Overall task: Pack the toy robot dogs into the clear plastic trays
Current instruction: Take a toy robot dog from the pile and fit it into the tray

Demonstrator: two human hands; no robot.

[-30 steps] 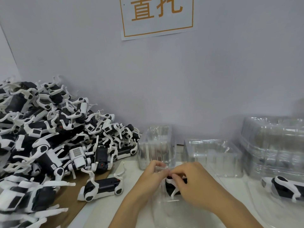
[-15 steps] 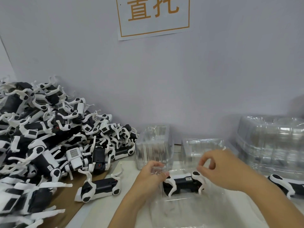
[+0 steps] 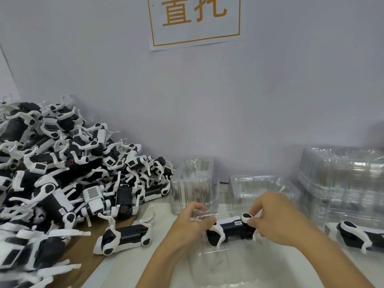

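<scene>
The right hand [image 3: 276, 219], which half a second ago hovered with loosely spread fingers just above the toy robot dog [image 3: 228, 229], has come down onto it: thumb and forefinger now pinch the white hip joint at the dog's right end. The left hand [image 3: 193, 223] holds as before, its fingers [image 3: 199, 207] curled over the far rim of the clear plastic tray [image 3: 239, 267] and the thumb pressing at the dog's left end. The dog lies lengthwise between the two hands at the tray's far edge, its white legs pointing down into the tray; whether it is fully seated in a recess cannot be told through the clear plastic. Just beyond the hands stand an upright stack of clear trays [image 3: 195, 183] and a low empty tray [image 3: 261, 188], both close to the knuckles. To the right, a tall pile of trays [image 3: 342, 183] rises near the wall, and in front of it a packed dog [image 3: 359, 235] lies in its own tray near the right forearm. To the left, a loose dog [image 3: 126, 238] lies on the table [image 3: 128, 265] well apart from the left wrist, with open surface between them. Further left, the heap of dogs [image 3: 52, 173] slopes up against the wall [image 3: 207, 100], under a sign [image 3: 195, 19] with orange characters.
</scene>
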